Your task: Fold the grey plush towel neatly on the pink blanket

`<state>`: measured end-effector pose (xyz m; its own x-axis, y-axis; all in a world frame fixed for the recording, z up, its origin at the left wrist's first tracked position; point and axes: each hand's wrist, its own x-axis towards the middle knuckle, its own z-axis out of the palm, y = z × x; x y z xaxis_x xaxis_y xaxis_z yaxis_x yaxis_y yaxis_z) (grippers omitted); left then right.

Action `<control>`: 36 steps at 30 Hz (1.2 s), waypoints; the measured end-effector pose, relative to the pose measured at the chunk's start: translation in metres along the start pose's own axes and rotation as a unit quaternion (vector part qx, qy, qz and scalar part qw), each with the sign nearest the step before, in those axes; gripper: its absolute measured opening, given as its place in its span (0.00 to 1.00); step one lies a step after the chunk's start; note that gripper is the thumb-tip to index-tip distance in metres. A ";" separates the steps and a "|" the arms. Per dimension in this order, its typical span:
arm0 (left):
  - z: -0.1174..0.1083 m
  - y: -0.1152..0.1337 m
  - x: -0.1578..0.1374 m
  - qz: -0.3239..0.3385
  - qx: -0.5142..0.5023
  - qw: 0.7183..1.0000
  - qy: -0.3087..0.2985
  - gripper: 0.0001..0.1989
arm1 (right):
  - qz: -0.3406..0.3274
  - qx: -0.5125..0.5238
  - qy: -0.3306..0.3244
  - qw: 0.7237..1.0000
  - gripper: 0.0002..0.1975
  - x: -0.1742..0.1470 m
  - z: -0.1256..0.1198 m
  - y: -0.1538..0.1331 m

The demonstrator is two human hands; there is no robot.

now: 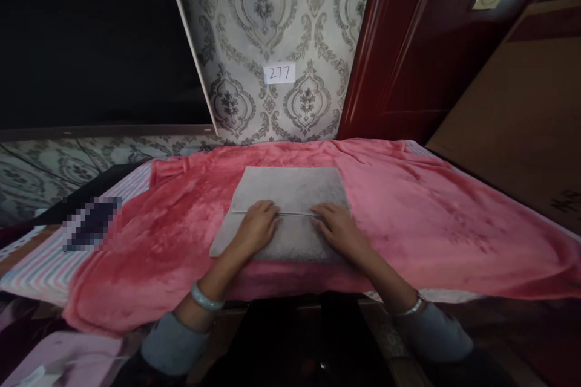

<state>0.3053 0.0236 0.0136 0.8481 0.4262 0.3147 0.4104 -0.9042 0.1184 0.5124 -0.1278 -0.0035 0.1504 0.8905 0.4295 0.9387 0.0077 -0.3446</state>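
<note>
A flat grey cloth [293, 188], its kind not certain, lies on the pink blanket [399, 205] in front of me. Its far part overlaps the near part, and a straight edge runs across the middle. My left hand [259, 224] has its fingers closed on the left portion of this edge, with the thumb toward the middle. On the right portion, my right hand [338, 227] holds the same edge, fingers bent over it. What lies under the fingertips is hidden.
A striped sheet [36, 278] shows beneath the blanket at the left, with a pixelated dark object [93, 224] on it. A large screen [91, 42] stands behind left. A cardboard box [521, 115] is at the right. A pink stool-like surface [68, 354] shows lower left.
</note>
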 end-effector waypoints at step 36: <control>0.037 0.016 0.029 -0.001 -0.069 0.997 0.037 0.09 | 0.082 -0.030 0.001 0.996 0.12 0.023 0.031 0.007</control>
<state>0.3486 0.0225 -0.0098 0.8182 0.4289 0.3829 0.3577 -0.9011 0.2451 0.5133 -0.0934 -0.0221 0.3036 0.8767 0.3732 0.9184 -0.1649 -0.3597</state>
